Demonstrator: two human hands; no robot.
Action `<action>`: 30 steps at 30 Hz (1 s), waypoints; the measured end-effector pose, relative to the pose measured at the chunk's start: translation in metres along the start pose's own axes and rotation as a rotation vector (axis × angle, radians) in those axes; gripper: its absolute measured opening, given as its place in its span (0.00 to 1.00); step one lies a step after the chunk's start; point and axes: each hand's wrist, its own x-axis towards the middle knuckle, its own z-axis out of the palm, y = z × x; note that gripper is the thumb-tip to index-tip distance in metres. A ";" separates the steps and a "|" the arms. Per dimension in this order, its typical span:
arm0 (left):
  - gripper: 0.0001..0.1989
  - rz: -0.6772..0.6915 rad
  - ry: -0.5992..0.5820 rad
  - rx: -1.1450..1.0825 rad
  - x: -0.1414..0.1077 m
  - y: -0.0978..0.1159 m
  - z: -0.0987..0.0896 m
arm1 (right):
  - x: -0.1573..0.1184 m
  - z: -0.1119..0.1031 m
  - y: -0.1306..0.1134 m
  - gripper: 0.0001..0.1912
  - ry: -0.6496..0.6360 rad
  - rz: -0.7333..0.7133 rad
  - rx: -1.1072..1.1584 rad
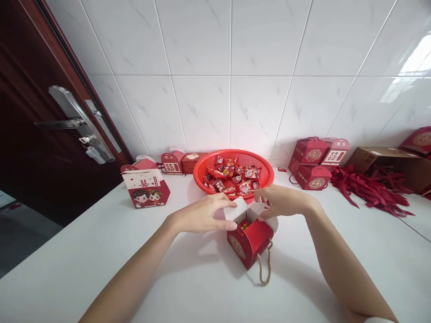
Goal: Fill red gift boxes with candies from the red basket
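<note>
A small red candy box with a gold round emblem sits on the white table, its top flaps raised and partly apart. Some gold and red wrapped candy shows inside. My left hand holds the box's left side, thumb on the emblem panel and fingers at a white flap. On the far right side, my right hand grips another flap, thumb inside and fingers partly hidden behind. A twine handle hangs loose at the near side. Just behind stands a red plastic basket of wrapped candies.
A box with cartoon figures and smaller red boxes stand at left. Stacked red boxes, dark red ribbons and a cardboard carton are at right. The tiled wall bounds the table's back; a door is left.
</note>
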 end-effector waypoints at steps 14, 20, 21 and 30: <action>0.17 0.227 0.016 -0.075 0.001 0.019 0.016 | -0.025 0.041 0.011 0.13 0.260 -0.004 0.008; 0.16 0.228 -0.069 -0.060 0.003 0.021 0.023 | -0.022 0.046 0.009 0.13 0.266 -0.068 0.091; 0.16 0.224 -0.069 -0.055 0.004 0.021 0.023 | -0.022 0.046 0.009 0.12 0.256 -0.080 0.120; 0.22 0.219 0.011 -0.105 0.011 0.014 0.030 | -0.030 0.044 0.006 0.04 0.107 -0.285 0.267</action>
